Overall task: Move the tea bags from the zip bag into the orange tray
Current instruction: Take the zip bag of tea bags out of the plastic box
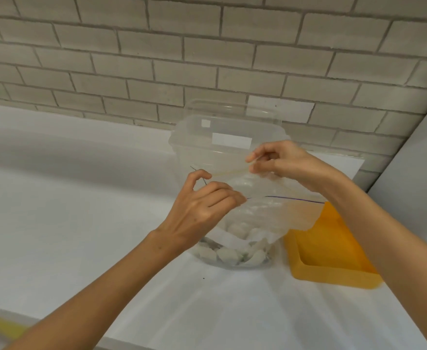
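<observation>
**Bag mouth held apart, tea bags at the bottom**

The zip bag (263, 213) stands on the white counter (81, 198), its tea bags (235, 256) heaped at its base, none in the orange tray (333, 238). The tray sits just beside the bag at about four o'clock. A clear plastic tub (222, 127) stands behind the bag at twelve o'clock.

The left hand (202, 205) pinches the bag's rim at nine o'clock between thumb and curled fingers. The right hand (288, 162) pinches the far lip at one o'clock the same way.

The step looks like opening the seal. The thin film could slip out of either pinch, letting the mouth fold shut. A hard tug might tip the slack bag and scatter tea bags over the counter short of the tray. It might also knock the tub behind.
</observation>
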### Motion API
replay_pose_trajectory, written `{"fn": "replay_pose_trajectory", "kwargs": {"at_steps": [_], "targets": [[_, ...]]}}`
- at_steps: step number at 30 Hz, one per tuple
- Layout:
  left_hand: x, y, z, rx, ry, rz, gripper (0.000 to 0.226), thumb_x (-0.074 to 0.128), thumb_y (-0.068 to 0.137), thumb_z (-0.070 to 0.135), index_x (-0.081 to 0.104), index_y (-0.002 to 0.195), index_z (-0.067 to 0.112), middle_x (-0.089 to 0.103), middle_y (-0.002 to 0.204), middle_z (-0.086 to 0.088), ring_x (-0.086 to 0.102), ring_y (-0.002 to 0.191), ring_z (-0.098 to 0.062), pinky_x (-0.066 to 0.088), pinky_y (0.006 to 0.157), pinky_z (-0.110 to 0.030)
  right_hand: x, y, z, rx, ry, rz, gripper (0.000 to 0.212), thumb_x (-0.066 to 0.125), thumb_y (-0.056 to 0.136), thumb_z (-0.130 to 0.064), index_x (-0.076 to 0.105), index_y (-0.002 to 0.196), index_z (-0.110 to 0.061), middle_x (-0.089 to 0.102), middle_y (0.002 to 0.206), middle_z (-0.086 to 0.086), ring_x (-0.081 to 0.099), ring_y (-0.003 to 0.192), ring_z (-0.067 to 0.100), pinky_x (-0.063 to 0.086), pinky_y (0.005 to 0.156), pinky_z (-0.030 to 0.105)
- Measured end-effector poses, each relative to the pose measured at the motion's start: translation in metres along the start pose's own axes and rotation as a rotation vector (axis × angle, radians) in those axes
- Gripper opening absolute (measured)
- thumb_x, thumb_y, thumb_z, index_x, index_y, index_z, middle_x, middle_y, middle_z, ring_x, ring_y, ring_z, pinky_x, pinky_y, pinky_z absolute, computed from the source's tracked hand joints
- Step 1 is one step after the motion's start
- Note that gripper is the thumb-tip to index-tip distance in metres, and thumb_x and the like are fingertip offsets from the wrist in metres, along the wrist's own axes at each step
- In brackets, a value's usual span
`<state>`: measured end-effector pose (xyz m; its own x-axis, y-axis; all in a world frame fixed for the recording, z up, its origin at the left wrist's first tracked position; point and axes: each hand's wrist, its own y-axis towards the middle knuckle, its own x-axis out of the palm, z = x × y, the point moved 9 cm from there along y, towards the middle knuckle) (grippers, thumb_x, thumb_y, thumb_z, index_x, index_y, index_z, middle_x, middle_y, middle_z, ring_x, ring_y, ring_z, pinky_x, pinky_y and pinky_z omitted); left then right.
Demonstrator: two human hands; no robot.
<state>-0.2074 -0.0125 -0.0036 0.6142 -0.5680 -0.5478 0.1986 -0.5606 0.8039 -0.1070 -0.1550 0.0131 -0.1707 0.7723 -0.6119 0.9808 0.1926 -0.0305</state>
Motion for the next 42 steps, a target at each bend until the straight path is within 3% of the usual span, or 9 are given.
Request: {"fn": "replay_pose_trajectory", "kwargs": {"at_steps": [4,12,20,24,28,32,36,38,42], "targets": [[0.003,0.000,0.001,-0.013,-0.050,-0.009,0.020,0.063,0.088,-0.003,0.074,0.097,0.012,0.072,0.094,0.004,0.065,0.078,-0.015,0.043,0.088,-0.034,0.026,0.004,-0.032,-0.218,-0.289,-0.050,0.018,0.076,0.079,-0.029,0.074,0.096,-0.023,0.070,0.082,-0.008,0.061,0.071,-0.003,0.047,0.067,0.011],[0.007,-0.017,-0.003,-0.070,-0.162,-0.108,0.026,0.070,0.080,-0.007,0.072,0.100,0.010,0.072,0.095,0.002,0.064,0.077,-0.014,0.045,0.060,-0.027,0.011,0.026,-0.038,-0.256,-0.239,0.170,0.007,0.073,0.082,-0.016,0.076,0.086,-0.010,0.072,0.079,0.008,0.053,0.048,-0.006,0.043,0.052,0.005],[-0.004,-0.001,0.002,-0.056,-0.234,-0.087,0.009,0.068,0.089,0.010,0.073,0.097,0.009,0.072,0.088,0.003,0.068,0.077,-0.013,0.053,0.057,-0.031,-0.005,0.029,-0.032,-0.258,-0.196,0.263,0.010,0.074,0.082,-0.022,0.077,0.087,-0.014,0.072,0.079,0.002,0.059,0.057,0.006,0.044,0.054,0.007],[-0.022,0.022,-0.035,-0.326,-0.264,0.050,0.020,0.060,0.094,0.028,0.075,0.092,0.014,0.070,0.107,-0.002,0.062,0.094,-0.018,0.052,0.076,-0.038,0.006,0.019,-0.038,-0.316,-0.156,0.149,0.012,0.075,0.080,-0.024,0.076,0.088,-0.015,0.073,0.077,0.001,0.063,0.061,0.011,0.050,0.063,0.014],[0.020,0.016,-0.084,-0.762,-0.109,-0.445,0.024,0.063,0.090,0.034,0.071,0.111,0.027,0.026,0.154,-0.012,0.032,0.136,-0.032,0.034,0.107,-0.043,0.014,0.001,-0.045,-0.413,-0.095,0.097,0.013,0.075,0.081,-0.016,0.068,0.091,-0.020,0.070,0.078,0.001,0.064,0.071,0.013,0.053,0.072,0.024],[0.052,-0.033,-0.084,-1.066,-0.433,-0.824,0.076,0.069,0.082,0.009,0.034,0.147,0.029,0.045,0.140,-0.005,0.058,0.108,-0.026,0.050,0.078,-0.026,0.044,-0.011,0.002,-0.296,-0.712,-0.083,0.024,0.070,0.082,-0.018,0.067,0.097,-0.037,0.050,0.111,-0.005,0.052,0.097,0.012,0.047,0.086,0.036],[0.050,-0.059,-0.074,-1.212,-0.630,-0.612,0.088,0.071,0.079,0.005,0.028,0.147,0.038,0.052,0.109,0.002,0.061,0.080,-0.013,0.059,0.064,-0.025,0.068,-0.038,0.074,0.076,-0.703,-0.341,0.079,0.065,0.084,-0.014,0.026,0.146,-0.044,0.039,0.121,0.002,0.046,0.117,0.022,0.040,0.085,0.022],[0.054,-0.074,-0.068,-1.332,-0.872,-0.440,0.084,0.068,0.081,0.000,0.030,0.145,0.038,0.059,0.113,-0.002,0.066,0.088,-0.015,0.060,0.071,-0.028,0.083,-0.055,0.090,0.149,-0.581,-0.383,0.095,0.065,0.082,-0.012,0.006,0.149,-0.046,0.039,0.128,0.005,0.047,0.115,0.022,0.044,0.086,0.023],[0.071,-0.093,-0.049,-1.710,-1.655,0.156,0.056,0.044,0.081,-0.023,0.051,0.124,0.011,0.070,0.099,-0.018,0.072,0.084,-0.022,0.059,0.078,-0.035,0.094,-0.070,0.108,0.220,-0.186,-0.177,0.102,0.064,0.078,-0.002,0.008,0.146,-0.053,0.042,0.133,-0.003,0.053,0.111,0.019,0.054,0.086,0.032]]}}
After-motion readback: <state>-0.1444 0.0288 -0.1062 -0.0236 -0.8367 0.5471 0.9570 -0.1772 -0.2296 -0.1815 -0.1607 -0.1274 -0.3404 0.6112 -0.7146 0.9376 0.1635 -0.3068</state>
